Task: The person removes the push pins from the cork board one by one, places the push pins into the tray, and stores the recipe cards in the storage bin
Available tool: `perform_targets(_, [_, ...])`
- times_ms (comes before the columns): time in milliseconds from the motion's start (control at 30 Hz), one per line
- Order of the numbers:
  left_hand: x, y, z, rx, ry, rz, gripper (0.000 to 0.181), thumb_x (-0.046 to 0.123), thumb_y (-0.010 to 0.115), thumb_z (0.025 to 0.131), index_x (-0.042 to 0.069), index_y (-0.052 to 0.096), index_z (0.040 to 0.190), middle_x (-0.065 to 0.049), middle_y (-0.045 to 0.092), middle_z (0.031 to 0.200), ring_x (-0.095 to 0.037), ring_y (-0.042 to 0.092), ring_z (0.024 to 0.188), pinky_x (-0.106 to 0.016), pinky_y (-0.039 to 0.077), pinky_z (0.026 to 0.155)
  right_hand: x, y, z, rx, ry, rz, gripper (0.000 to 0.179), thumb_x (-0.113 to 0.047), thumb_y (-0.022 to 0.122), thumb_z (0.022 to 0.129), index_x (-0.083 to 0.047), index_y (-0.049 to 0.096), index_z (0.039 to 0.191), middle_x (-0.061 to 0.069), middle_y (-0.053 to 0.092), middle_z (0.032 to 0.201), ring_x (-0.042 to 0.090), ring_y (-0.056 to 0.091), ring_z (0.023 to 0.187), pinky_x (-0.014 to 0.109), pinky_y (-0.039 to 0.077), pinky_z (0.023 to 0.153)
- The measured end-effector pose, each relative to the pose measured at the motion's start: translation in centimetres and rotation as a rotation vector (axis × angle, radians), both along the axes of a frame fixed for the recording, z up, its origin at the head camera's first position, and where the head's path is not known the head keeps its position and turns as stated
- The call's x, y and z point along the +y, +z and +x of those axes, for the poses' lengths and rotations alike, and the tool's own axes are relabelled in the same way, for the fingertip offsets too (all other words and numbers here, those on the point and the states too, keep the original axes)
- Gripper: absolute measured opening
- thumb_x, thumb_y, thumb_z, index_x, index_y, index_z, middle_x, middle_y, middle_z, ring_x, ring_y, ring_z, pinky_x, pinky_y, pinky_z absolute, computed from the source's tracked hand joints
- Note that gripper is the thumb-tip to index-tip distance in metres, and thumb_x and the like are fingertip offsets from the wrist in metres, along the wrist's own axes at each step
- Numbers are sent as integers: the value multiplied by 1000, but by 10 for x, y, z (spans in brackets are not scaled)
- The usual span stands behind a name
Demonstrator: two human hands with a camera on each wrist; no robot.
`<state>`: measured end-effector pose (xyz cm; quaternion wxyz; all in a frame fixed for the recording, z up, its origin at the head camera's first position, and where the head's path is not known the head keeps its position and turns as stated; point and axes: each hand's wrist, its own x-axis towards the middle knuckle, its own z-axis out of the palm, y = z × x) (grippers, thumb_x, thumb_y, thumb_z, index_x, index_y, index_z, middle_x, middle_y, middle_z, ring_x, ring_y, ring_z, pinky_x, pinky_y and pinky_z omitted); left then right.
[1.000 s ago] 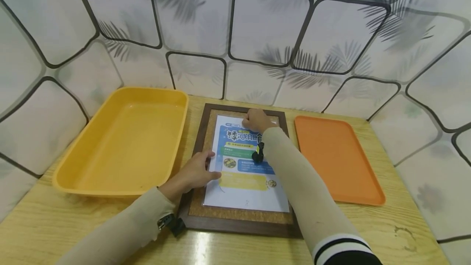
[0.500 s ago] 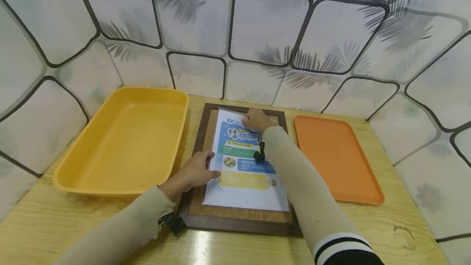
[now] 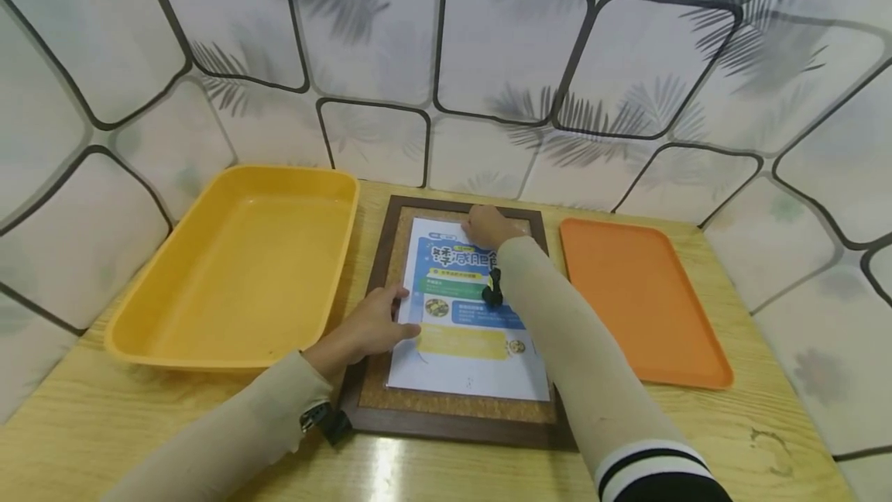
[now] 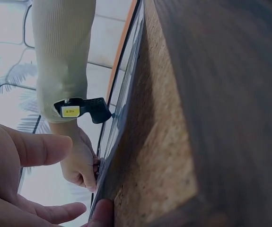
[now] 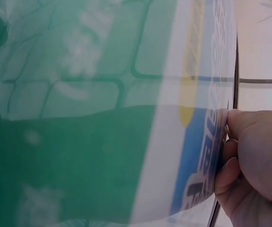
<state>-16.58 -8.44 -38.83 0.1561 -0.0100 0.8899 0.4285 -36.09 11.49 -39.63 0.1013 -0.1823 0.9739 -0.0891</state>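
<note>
A poster [image 3: 460, 374] in a clear glossy sleeve lies on a cork board [image 3: 379, 378] with a dark wooden frame [image 3: 453, 426]. My right hand [image 3: 488, 227] is at the poster's top right, fingers curled and thumb against them, pressed to the surface. In the right wrist view, that hand [image 5: 258, 161] pinches at the poster's edge; the fingers hide what is between the tips. My left hand [image 3: 376, 324] rests on the left side of the poster, thumb and fingers spread. The left wrist view has a fingertip [image 4: 102, 213] touching the poster's edge by the cork.
A deep yellow tray [image 3: 237, 269] stands to the left of the board. A flat orange tray [image 3: 641, 300] lies to the right. Behind the wooden table [image 3: 411, 479] rises a patterned wall [image 3: 509, 45], close to the board's far edge.
Half a second ago the poster's top left corner was raised; now it lies lower again, as it did one second ago. Both hands have stayed in nearly the same places.
</note>
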Motion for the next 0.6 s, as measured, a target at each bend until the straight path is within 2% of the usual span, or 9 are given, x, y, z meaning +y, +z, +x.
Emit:
perform_targets(33, [0, 0, 0, -1, 0, 2, 63, 14, 75, 84, 0, 45, 139, -19, 49, 130, -32, 50, 116, -45, 48, 91, 0, 1, 0, 0, 1, 15, 34, -22, 42, 104, 5, 59, 115, 17, 60, 110, 30, 57, 105, 43, 43, 98])
perform_targets(100, [0, 1, 0, -2, -2, 0, 64, 14, 75, 84, 0, 45, 139, -19, 49, 129, -32, 50, 116, -45, 48, 91, 1, 1, 0, -11, -1, 17, 35, -22, 41, 104, 5, 59, 117, 19, 59, 114, 30, 57, 107, 43, 42, 98])
perform_targets(233, [0, 1, 0, -4, -8, 8, 66, 13, 74, 85, -1, 42, 141, -20, 48, 131, -33, 50, 117, -45, 49, 91, 2, 1, 1, -14, -13, -13, 29, -21, 41, 104, 2, 59, 106, 16, 59, 102, 27, 57, 93, 43, 45, 91])
perform_targets(333, [0, 2, 0, -15, -6, 20, 71, 12, 73, 85, -1, 38, 145, -21, 46, 135, -35, 49, 121, -46, 49, 92, 4, 0, 1, -5, -23, -57, 26, -20, 42, 104, -3, 54, 89, 11, 54, 86, 23, 52, 77, 40, 45, 79])
perform_targets(400, [0, 2, -1, -25, -3, 30, 73, 12, 73, 85, -1, 35, 146, -22, 45, 138, -36, 48, 123, -47, 47, 94, 5, -3, 0, 4, -30, -88, 26, -21, 44, 103, -6, 52, 84, 8, 51, 81, 20, 49, 72, 38, 44, 75])
perform_targets(467, [0, 3, -1, -33, 0, 36, 74, 11, 73, 86, -1, 34, 147, -22, 44, 139, -37, 47, 125, -48, 47, 95, 7, -6, -1, 14, -39, -120, 26, -21, 45, 102, -6, 52, 82, 7, 51, 78, 20, 48, 69, 37, 44, 73])
perform_targets(600, [-1, 2, -1, -41, -1, 48, 74, 11, 72, 86, -1, 33, 147, -23, 45, 140, -37, 46, 125, -49, 47, 95, 10, -10, -1, 25, -64, -184, 21, -21, 48, 101, -5, 56, 89, 8, 56, 84, 21, 52, 74, 38, 46, 75])
